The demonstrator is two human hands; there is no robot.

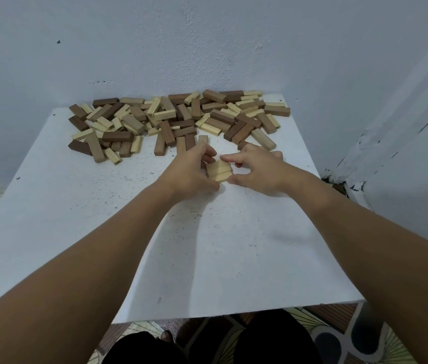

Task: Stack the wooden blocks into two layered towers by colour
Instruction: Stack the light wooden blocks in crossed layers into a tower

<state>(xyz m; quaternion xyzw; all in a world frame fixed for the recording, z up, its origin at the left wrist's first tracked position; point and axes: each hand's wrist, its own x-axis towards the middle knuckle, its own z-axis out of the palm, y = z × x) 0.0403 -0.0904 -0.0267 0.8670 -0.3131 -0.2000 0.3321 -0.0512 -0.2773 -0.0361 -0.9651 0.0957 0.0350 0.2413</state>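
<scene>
Hands squaring pale block layer: left grip clamping at 9 o'clock, right grip at 3; mixed pile lying at 12 o'clock on bench.

blocks: wood, matt, smooth-sawn faces, in pale cream, mid tan and dark brown; grain faint. tabletop: white, matt, finely speckled, lightly scuffed. wall: painted, matt, slightly rough texture. floor covering: patterned, material unclear.
</scene>
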